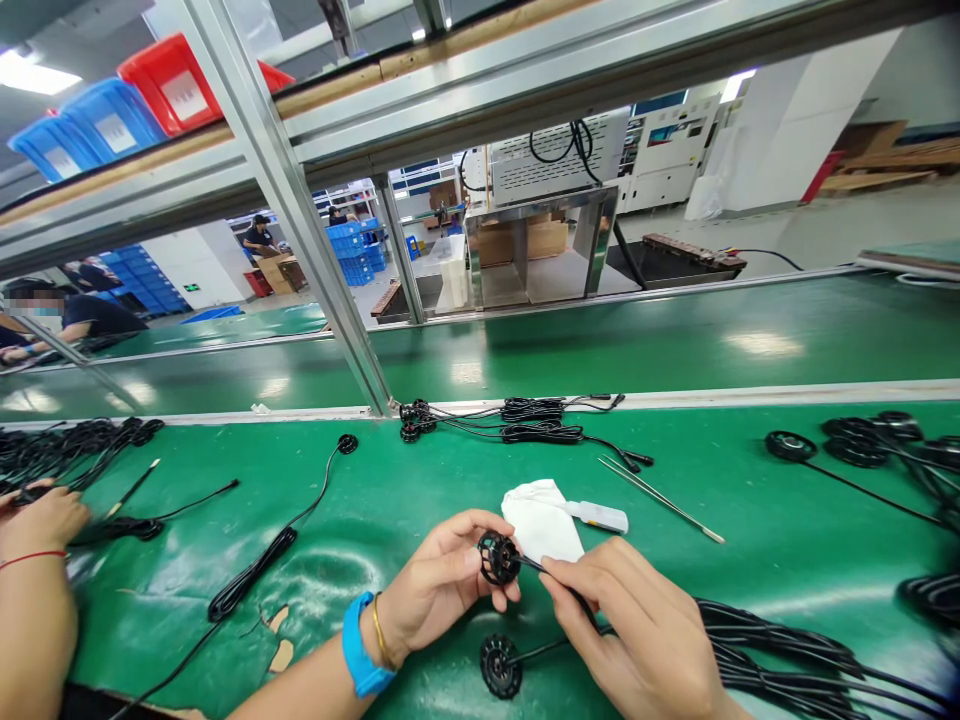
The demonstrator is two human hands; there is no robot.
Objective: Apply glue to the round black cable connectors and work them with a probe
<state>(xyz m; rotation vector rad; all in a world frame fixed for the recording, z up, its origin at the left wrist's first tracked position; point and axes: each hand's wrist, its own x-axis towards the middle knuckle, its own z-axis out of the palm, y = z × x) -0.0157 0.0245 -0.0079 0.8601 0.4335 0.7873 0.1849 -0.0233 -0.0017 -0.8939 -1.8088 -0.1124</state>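
Head camera gives me the white cloth point(541, 515) as my landmark; the black slotted round housing point(499, 558) is at its near-left corner, in the grasp of my left hand point(450, 575), thumb on one side and fingers curled about the rim; my right hand point(637, 620) pinches the thin black cable point(531, 564) between thumb and forefinger, just off the cloth's near-right corner; whether the cable is fixed inside the housing, I can't tell.

I judge the housing light and stiff, probably moulded plastic; its glossy surface could slip a little, and the thin ribs between the slots look the most fragile part; I'd hold it by the outer rim, with spread fingertips and modest pressure; the cable looks supple, so I'd take it close to the housing, where it bends least, and avoid a sideways tug.

Nearer me than the cloth, a second round housing point(501, 666) lies on the green mat point(420, 480); the white bottle point(600, 516) lies against the cloth's right side, with metal tweezers point(660, 498) farther right; left of the cloth, well apart, lies a coiled cable point(253, 572), and beyond it a co-worker's hand point(45, 525).
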